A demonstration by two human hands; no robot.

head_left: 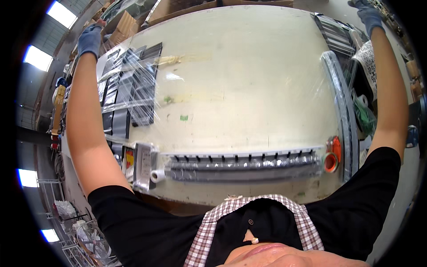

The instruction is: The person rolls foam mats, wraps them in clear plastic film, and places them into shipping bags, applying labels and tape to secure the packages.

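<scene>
Both my arms reach far out to the sides, past the pale table point(249, 89). My left hand point(90, 41), in a blue-grey glove with fingertips bare, is closed at the far left on thin clear plastic film point(133, 80). The film runs down over several dark flat strips point(149, 95) on the table's left. My right hand point(370, 18), gloved alike, is at the far right with its fingers curled; what they hold cannot be made out. Close to my body lies a long bundle of grey and black strips point(244, 171) under shiny film.
A film-wrapped long bar point(340, 111) lies along the right edge, near an orange tape roll point(330, 162). At the near left are a small white roll point(156, 176) and a grey metal box point(143, 165). Cardboard boxes point(124, 27) stand beyond the far left.
</scene>
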